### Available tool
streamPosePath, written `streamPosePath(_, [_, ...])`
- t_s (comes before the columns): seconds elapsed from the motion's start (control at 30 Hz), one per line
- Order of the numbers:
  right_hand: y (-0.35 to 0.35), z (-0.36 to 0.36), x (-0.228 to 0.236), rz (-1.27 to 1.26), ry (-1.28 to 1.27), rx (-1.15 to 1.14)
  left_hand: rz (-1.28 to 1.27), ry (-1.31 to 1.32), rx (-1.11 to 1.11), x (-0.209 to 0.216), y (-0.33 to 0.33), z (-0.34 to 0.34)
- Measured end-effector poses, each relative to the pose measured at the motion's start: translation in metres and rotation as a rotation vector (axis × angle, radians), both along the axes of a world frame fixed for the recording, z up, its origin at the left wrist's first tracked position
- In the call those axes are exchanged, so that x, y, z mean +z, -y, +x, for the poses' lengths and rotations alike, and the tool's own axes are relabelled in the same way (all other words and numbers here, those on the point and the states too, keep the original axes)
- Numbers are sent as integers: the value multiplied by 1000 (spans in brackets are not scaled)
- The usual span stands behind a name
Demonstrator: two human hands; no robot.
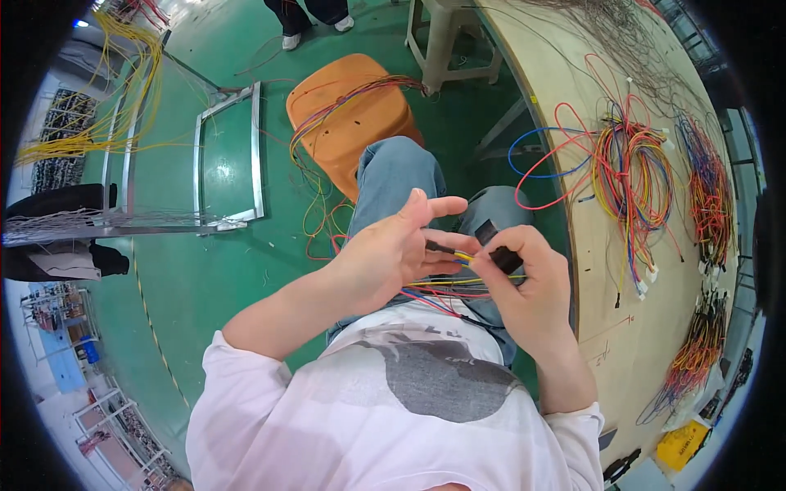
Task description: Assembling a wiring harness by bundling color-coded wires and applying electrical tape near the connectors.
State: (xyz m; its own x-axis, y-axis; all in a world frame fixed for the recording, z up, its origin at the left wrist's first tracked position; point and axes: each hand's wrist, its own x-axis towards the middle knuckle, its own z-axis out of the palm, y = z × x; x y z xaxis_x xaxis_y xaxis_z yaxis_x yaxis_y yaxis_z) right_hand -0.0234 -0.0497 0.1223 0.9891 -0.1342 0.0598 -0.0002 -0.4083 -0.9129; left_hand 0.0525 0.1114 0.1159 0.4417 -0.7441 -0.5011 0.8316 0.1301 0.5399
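Over my lap, my left hand point(395, 250) has its thumb and forefinger spread apart, while its lower fingers curl round a bundle of wires. A short black sleeved wire end point(440, 246) pokes out between those fingers, with yellow and blue wires point(463, 257) running from it toward the right hand. My right hand point(532, 282), thumb and fingers bent, grips a black piece point(508, 261) that looks like a roll of tape; a dark flap point(486, 232) stands up from it. Its thumb tip is close to the wires. More red, blue and yellow wires point(430, 299) hang below onto my lap.
An orange stool point(352, 106) with wires across it stands ahead. On the right, a wooden table point(602, 270) carries a coiled wire harness point(626, 176) and several bundles point(708, 196). A metal frame point(258, 155) and yellow wires point(135, 65) are at left. Another person's feet point(291, 41) show beyond.
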Motion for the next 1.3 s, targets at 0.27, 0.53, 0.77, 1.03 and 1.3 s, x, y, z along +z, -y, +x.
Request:
streamPosePath(0.27, [2, 2, 0, -127, 72, 84, -68, -86, -54, 1, 2, 3])
streamPosePath(0.53, [4, 6, -1, -144, 79, 96, 36, 190, -131, 1, 8, -3])
streamPosePath(0.77, [20, 3, -10, 358, -222, 29, 49, 274, -113, 6, 1, -3])
streamPosePath(1.03, [26, 3, -13, 557, -196, 87, 92, 212, -109, 13, 1, -3])
streamPosePath(1.3, [17, 2, -14, 351, -148, 52, 158, 392, -139, 6, -2, -8])
